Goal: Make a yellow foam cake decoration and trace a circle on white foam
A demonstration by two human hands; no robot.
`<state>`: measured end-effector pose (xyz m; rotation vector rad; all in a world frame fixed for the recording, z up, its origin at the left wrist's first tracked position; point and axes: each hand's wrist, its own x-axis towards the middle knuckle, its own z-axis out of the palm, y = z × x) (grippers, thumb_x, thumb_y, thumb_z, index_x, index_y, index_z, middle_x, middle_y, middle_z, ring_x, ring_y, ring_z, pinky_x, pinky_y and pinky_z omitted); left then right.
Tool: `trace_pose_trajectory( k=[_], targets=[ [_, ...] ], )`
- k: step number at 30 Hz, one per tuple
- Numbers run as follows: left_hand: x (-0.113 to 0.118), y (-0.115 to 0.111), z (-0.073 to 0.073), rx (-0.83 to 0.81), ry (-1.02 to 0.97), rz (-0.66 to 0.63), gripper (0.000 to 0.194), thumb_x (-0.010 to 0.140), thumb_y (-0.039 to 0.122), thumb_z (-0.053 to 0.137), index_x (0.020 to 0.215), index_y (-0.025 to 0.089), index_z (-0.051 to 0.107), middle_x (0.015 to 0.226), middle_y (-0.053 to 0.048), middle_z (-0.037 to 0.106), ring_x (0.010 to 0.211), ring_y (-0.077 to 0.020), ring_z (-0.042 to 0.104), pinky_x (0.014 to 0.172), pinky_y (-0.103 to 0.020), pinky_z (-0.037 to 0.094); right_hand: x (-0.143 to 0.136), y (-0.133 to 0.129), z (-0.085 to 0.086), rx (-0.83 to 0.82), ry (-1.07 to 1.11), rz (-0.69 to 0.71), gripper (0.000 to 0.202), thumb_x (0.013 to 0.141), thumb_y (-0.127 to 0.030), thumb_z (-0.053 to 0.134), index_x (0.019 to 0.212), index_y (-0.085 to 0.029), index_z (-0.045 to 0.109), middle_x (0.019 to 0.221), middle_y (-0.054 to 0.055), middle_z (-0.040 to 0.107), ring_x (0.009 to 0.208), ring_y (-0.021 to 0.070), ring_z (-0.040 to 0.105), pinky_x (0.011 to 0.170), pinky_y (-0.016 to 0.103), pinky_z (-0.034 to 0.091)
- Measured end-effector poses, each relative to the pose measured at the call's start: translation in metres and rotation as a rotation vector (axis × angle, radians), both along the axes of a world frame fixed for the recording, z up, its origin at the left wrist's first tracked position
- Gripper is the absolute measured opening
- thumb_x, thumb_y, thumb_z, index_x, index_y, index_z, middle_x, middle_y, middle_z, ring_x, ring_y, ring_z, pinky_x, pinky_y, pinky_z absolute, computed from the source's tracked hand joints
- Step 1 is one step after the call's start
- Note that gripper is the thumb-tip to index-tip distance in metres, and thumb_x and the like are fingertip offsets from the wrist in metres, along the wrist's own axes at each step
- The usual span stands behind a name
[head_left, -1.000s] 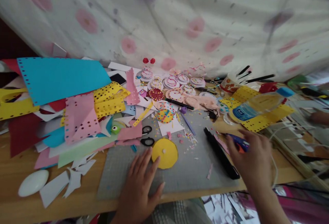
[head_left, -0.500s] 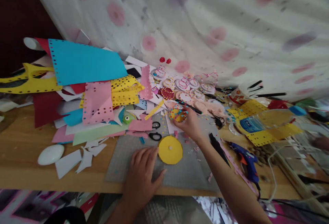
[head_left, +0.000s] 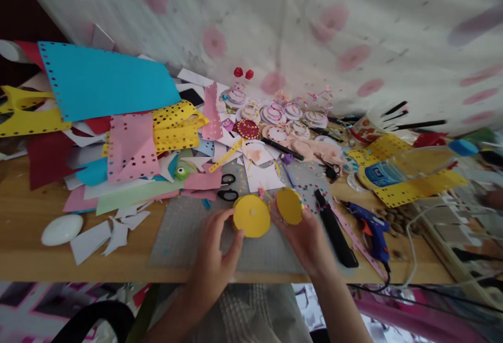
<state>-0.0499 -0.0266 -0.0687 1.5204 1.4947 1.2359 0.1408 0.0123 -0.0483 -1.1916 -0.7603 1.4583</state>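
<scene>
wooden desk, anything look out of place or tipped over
Jagged white paper scraps lie loose left of the grey mat, like stray offcuts. The blue-capped clear plastic bottle seems to lie on its side.

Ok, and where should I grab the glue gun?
Probably by the handle, coming from the right near side: the glue gun lies on its side with the handle toward you and nozzle pointing left and away. The trigger faces left, leaving the handle's back on the right. Your right hand holds a disc; set that down first.
</scene>
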Motion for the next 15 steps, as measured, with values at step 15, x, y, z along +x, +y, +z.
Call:
trace_pose_trajectory(
  k=[15],
  targets=[
    [0.010, 0.033, 0.057, -0.556, -1.352, -0.120, 0.058, 0.080, 0.065, 0.046, 0.110, 0.019, 0.065, 0.108, -0.011, 0.071, 0.107, -0.0312, 0.063, 0.092, -0.048, 0.049, -0.003, -0.013, 0.024, -0.017, 0.180, 0.097, 0.049, 0.077, -0.060, 0.056, 0.115, -0.029, 0.063, 0.118, 0.009, 0.068, 0.106, 0.0332, 0.064, 0.090, 0.058, 0.049]
  ],
)
